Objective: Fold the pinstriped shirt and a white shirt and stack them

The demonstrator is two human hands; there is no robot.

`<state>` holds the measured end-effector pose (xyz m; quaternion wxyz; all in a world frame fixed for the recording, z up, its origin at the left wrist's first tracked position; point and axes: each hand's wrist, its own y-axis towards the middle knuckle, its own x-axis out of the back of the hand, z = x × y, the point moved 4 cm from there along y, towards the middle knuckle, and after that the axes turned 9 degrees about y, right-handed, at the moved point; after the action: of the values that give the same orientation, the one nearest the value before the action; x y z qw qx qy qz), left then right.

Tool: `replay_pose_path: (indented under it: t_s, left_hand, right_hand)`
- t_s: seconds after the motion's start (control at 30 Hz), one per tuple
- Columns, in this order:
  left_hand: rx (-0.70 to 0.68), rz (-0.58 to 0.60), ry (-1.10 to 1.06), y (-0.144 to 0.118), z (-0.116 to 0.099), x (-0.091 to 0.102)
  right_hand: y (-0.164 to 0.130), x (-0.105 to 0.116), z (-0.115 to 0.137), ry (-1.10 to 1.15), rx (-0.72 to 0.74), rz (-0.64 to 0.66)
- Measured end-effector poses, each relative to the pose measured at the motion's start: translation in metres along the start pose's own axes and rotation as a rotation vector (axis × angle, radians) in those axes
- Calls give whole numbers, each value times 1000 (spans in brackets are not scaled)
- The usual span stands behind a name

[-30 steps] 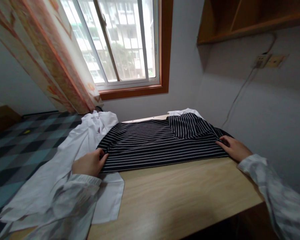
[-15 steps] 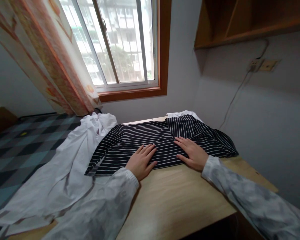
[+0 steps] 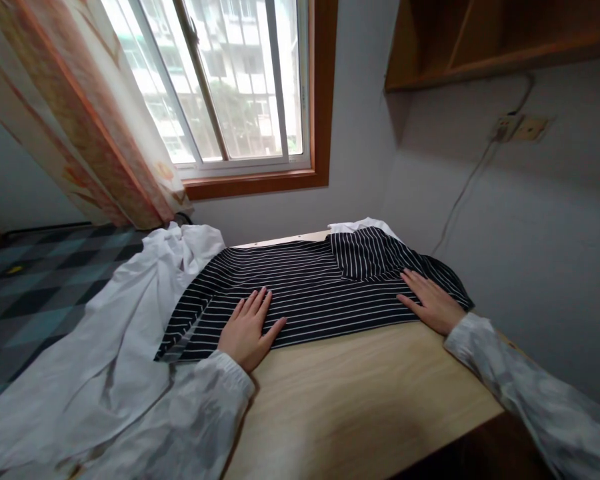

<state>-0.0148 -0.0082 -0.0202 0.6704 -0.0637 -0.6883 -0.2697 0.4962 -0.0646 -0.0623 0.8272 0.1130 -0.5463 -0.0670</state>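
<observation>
A black garment with thin white stripes [image 3: 310,293] is spread across the wooden tabletop [image 3: 360,393], with a folded-over part at its upper right. My left hand [image 3: 250,333] lies flat on its lower left area, fingers apart. Over on the right, my right hand [image 3: 433,303] rests on the cloth near its right end, fingers stretched out. Neither hand grips anything. White cloth [image 3: 125,333] is heaped along the left side, beside the striped garment and my left sleeve. More white fabric [image 3: 363,225] peeks out behind the folded part.
A bed with a dark checked cover [image 3: 55,267] stands at the left. Behind are a window [image 3: 245,80] and a patterned curtain [image 3: 85,120]. A wooden shelf [image 3: 460,73] hangs at upper right, above a wall socket [image 3: 530,128] with a cord [image 3: 463,193] running down.
My hands have slid apart over the striped garment, the left one moving left and the right one moving right. The camera view has shifted slightly.
</observation>
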Motion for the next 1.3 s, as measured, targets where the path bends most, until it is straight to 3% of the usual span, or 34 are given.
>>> replay_pose_path:
  t_s: [0.17,0.3,0.47,0.63,0.87,1.03,1.17,1.3]
  left_hand:
    - [53,2,18,-1,0,2]
    - [46,-7,29,-2,-3,7]
    - [-93,-79,7,-3,-10,12]
    - [-101,26,-8,-4,-10,9]
    - [-59,123,-10,-4,-15,15]
    - [-79,206,-34,-2,-4,31]
    - [-98,298,-46,28,26,61]
    - [-101,340,16,97,57,77]
  right_hand:
    - [2,2,-8,-22,-114,-12]
    - [19,6,4,-89,-119,-65]
    - [74,13,39,-42,-2,-139]
    - [126,-5,60,59,88,-119]
    - [131,-53,44,75,-16,42]
    - [139,-39,33,194,16,-5]
    - [176,-3,5,269,104,-87]
    - [230,16,-26,277,61,-140]
